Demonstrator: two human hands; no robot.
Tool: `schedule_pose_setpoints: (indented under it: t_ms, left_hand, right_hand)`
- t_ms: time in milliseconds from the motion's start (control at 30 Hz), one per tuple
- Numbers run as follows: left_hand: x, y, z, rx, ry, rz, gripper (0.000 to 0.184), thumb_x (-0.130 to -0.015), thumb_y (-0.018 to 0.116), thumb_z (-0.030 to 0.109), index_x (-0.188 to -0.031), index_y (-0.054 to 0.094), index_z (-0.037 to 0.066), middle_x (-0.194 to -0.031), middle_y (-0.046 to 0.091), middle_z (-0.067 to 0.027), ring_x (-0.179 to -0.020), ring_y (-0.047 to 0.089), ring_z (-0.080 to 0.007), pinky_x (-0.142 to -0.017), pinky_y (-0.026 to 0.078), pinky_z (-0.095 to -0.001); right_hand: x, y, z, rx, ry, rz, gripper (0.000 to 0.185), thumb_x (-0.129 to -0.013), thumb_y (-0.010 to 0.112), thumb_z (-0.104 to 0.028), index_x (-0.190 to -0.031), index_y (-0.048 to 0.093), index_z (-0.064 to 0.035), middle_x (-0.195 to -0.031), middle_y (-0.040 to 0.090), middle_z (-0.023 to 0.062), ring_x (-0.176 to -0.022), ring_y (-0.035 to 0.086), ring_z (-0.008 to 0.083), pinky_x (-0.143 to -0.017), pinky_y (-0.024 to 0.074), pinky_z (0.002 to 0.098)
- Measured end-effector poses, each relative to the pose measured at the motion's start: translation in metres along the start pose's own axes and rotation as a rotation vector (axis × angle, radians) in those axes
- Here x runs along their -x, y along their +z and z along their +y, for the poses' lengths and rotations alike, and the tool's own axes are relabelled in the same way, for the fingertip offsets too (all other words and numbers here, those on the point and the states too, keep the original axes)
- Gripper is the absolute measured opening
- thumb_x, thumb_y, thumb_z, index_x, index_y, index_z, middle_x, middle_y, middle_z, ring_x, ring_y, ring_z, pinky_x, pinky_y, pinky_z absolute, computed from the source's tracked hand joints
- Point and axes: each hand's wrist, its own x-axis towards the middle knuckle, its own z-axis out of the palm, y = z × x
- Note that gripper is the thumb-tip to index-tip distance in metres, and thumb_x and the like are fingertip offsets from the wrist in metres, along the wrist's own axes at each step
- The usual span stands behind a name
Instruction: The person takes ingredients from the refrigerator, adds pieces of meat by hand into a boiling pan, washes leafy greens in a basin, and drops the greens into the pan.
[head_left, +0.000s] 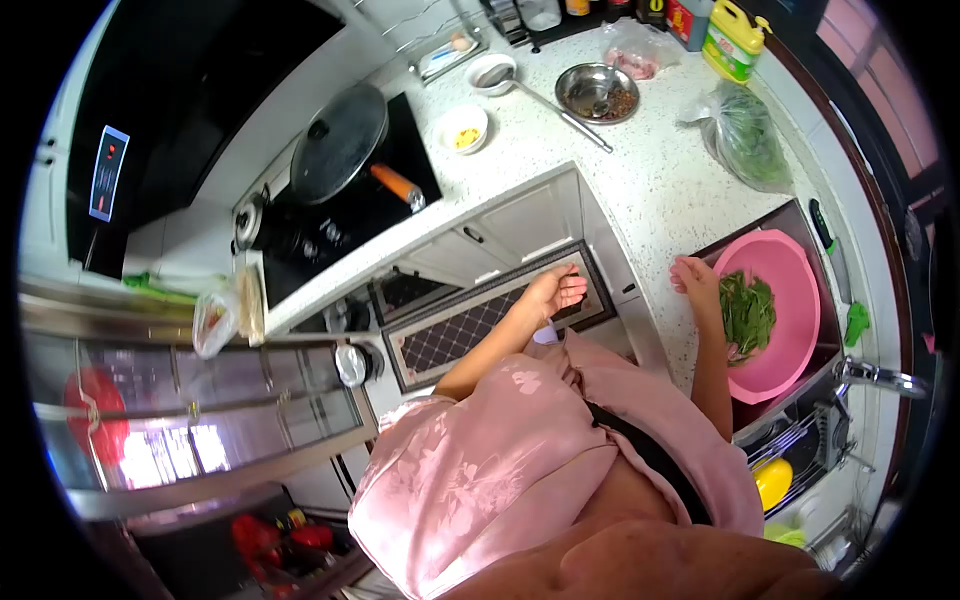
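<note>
My left hand [555, 293] is held out over the floor mat in front of the cabinets, palm partly up, with loosely bent fingers and nothing in it. My right hand [697, 278] hangs above the counter edge beside the sink, fingers loosely bent and apart, with no object visible in it. Just right of that hand, a pink basin [790, 300] sits in the sink. Green leafy vegetables [747, 315] lie at the basin's left side, partly covered by my right forearm.
A lidded pan [340, 145] stands on the black stove [412, 150]. On the counter are a bowl with yellow pieces [463, 130], a ladle [560, 112], a metal bowl [597, 93], bagged greens [745, 140] and a yellow jug [733, 42]. A knife [825, 230] lies behind the sink near the faucet [880, 378].
</note>
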Motion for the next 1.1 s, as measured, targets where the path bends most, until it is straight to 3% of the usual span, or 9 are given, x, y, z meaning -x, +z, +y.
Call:
schedule_pose_setpoints:
  t_ms: [167, 233, 333, 500, 733, 833, 900, 1033, 1100]
  left_hand:
    - [0.009, -0.044, 0.047, -0.089, 0.018, -0.035, 0.033, -0.09, 0.051, 0.031, -0.114, 0.05, 0.008, -0.098, 0.061, -0.0123, -0.086, 0.06, -0.0219, -0.077, 0.05, -0.0353]
    - [0.006, -0.068, 0.055, -0.031, 0.049, 0.051, 0.028, -0.089, 0.051, 0.029, -0.107, 0.055, 0.007, -0.091, 0.064, -0.0101, -0.082, 0.062, -0.0226, -0.073, 0.051, -0.0352]
    - [0.015, -0.082, 0.064, 0.007, 0.066, 0.05, 0.03, -0.089, 0.052, 0.03, -0.107, 0.055, 0.007, -0.091, 0.064, -0.0109, -0.081, 0.062, -0.0229, -0.072, 0.051, -0.0354]
    - [0.027, -0.085, 0.047, 0.129, 0.132, 0.1, 0.03, -0.089, 0.053, 0.031, -0.108, 0.055, 0.008, -0.09, 0.063, -0.012, -0.08, 0.061, -0.0227, -0.072, 0.05, -0.0359]
    - [0.058, -0.102, -0.021, 0.34, 0.175, 0.182, 0.03, -0.088, 0.054, 0.033, -0.104, 0.055, 0.008, -0.09, 0.063, -0.0123, -0.079, 0.061, -0.0236, -0.07, 0.05, -0.0359]
    - [0.069, -0.104, -0.053, 0.455, 0.214, 0.21, 0.028, -0.089, 0.052, 0.03, -0.104, 0.055, 0.007, -0.09, 0.063, -0.012, -0.078, 0.062, -0.0227, -0.071, 0.05, -0.0356]
    - [0.089, -0.077, -0.052, 0.432, 0.272, 0.232, 0.022, -0.09, 0.051, 0.026, -0.101, 0.056, 0.007, -0.082, 0.065, -0.0071, -0.071, 0.063, -0.018, -0.064, 0.052, -0.0309]
    - [0.111, -0.042, -0.042, 0.076, 0.372, 0.32, 0.034, -0.089, 0.055, 0.024, -0.115, 0.048, 0.004, -0.1, 0.061, -0.0118, -0.087, 0.061, -0.0195, -0.066, 0.052, -0.029]
    - [0.132, -0.015, -0.018, -0.39, 0.764, 0.456, 0.069, -0.08, 0.068, 0.026, -0.132, 0.03, 0.0, -0.125, 0.043, -0.0202, -0.114, 0.047, -0.0281, -0.083, 0.047, -0.0354]
  right_hand:
    - [-0.046, -0.012, -0.006, 0.101, -0.198, 0.207, 0.016, -0.086, 0.057, -0.015, -0.09, 0.061, -0.001, -0.072, 0.056, -0.0001, -0.06, 0.049, 0.0078, -0.053, 0.0388, 0.0204]
    - [-0.074, -0.019, -0.038, 0.548, -0.338, 0.492, 0.03, -0.077, 0.063, -0.024, -0.1, 0.062, -0.0047, -0.085, 0.063, 0.0114, -0.079, 0.059, 0.0251, -0.073, 0.0462, 0.0322]
    - [-0.125, -0.023, -0.084, 0.873, -0.563, 0.733, 0.062, -0.071, 0.07, -0.024, -0.125, 0.045, -0.0056, -0.127, 0.043, 0.023, -0.117, 0.041, 0.0362, -0.097, 0.0333, 0.0406]
    - [-0.184, -0.017, -0.144, 1.15, -0.439, 0.834, 0.083, -0.066, 0.075, -0.028, -0.134, 0.031, -0.0077, -0.141, 0.021, 0.0226, -0.128, 0.023, 0.0405, -0.1, 0.0243, 0.0536]
    - [-0.221, -0.073, -0.139, 1.13, -0.449, 0.913, 0.035, -0.078, 0.062, -0.032, -0.101, 0.064, -0.0044, -0.091, 0.063, 0.022, -0.084, 0.06, 0.0389, -0.076, 0.0465, 0.0423]
    - [-0.194, -0.094, -0.168, 0.905, -0.734, 0.84, 0.035, -0.08, 0.06, -0.019, -0.106, 0.06, 0.0038, -0.101, 0.063, 0.0209, -0.093, 0.061, 0.0324, -0.082, 0.0454, 0.0393]
    - [-0.164, -0.074, -0.193, 0.267, -0.7, 0.382, 0.028, -0.08, 0.06, -0.014, -0.102, 0.062, 0.0028, -0.094, 0.065, 0.0151, -0.084, 0.062, 0.0223, -0.077, 0.0472, 0.0349]
    - [-0.101, 0.021, -0.207, 0.615, -0.664, -0.068, 0.021, -0.079, 0.061, -0.011, -0.097, 0.063, -0.0009, -0.085, 0.065, 0.0085, -0.074, 0.059, 0.0154, -0.072, 0.0479, 0.0301]
    - [-0.069, 0.087, -0.205, 0.527, -0.604, -0.384, 0.018, -0.075, 0.06, -0.011, -0.09, 0.064, -0.0009, -0.08, 0.065, 0.0101, -0.07, 0.058, 0.0163, -0.068, 0.048, 0.0308]
